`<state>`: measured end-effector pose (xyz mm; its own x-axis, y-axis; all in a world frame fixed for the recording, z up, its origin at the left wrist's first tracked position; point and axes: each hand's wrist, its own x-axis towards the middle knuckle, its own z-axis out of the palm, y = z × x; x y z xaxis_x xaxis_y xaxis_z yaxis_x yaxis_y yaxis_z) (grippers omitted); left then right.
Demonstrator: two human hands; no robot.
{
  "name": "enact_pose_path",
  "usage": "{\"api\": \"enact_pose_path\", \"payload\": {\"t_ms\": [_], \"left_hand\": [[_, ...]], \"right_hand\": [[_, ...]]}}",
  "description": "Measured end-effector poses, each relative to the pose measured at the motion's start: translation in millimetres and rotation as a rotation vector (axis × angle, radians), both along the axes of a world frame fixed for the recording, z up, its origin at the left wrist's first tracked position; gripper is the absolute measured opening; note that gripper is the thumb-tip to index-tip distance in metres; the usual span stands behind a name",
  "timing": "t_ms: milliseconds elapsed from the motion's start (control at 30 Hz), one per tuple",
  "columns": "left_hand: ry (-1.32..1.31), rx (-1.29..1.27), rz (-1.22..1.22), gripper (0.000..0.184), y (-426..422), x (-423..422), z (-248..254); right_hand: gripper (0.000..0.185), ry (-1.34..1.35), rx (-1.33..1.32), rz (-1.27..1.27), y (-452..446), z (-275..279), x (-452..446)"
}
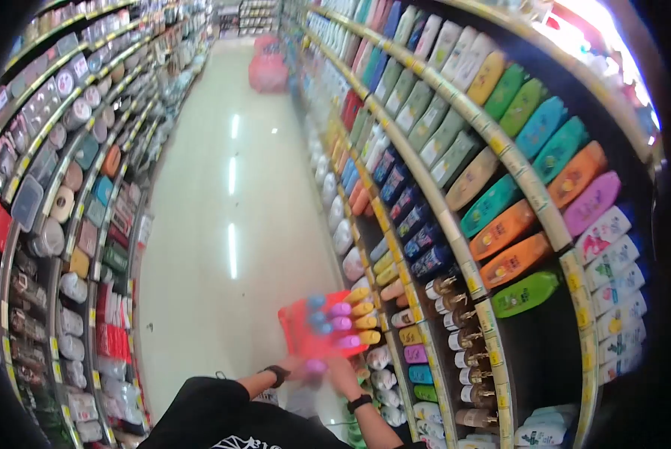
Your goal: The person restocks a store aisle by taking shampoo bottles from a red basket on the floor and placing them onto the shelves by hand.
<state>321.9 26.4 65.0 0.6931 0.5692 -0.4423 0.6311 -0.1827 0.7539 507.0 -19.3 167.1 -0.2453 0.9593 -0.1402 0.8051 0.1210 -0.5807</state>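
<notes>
Operator: Which way does the red container [296,329] lie?

Spotter: Just beyond your hands, straight ahead of the gap between them; its near edge comes close to both, and blur hides whether either one touches it.

Operator: And the small purple piece [314,367]?

Spotter: Between your left hand [297,367] and your right hand [341,374], on the near side of the container; it looks a little closer to your left; its long axis is too smeared to tell.

Operator: How do the hands stand?

Spotter: Apart from each other, though near, with that piece in the gap; you show both from above and blurred, so I cannot tell whether your fingers are clamped on anything.

Operator: What about the coloured things at the container?

Spotter: Three groups, all beyond your hands; the blue ones [318,316] lie ahead of the gap, the pink ones [341,323] ahead of your right hand, the yellow ones [365,323] ahead and farther right; the yellow ones' long axes run roughly left to right, across your reach; your right hand is nearer to pink and yellow.

Operator: Anything close by on the right?

Spotter: White packs [380,358], just beyond and right of your right hand; the shelf [494,344] rises farther right.
</notes>
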Motion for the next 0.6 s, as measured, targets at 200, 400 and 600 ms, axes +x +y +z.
{"api": "enact_pose_path", "payload": {"t_ms": [200,400,600], "left_hand": [[-0.347,-0.017,-0.055,0.055,11.4,-27.6,98.0],[-0.461,0.008,-0.157,0.056,20.0,-53.1,144.1],[-0.562,0.199,-0.156,0.068,10.3,-66.4,261.8]], "right_hand": [[0.036,0.122,0.055,0.07,6.8,76.1,-17.6],[0.035,0.121,0.198,0.097,-5.1,186.2,-41.9],[0.036,0.253,0.403,-0.054,-34.3,239.2,-56.8]]}}
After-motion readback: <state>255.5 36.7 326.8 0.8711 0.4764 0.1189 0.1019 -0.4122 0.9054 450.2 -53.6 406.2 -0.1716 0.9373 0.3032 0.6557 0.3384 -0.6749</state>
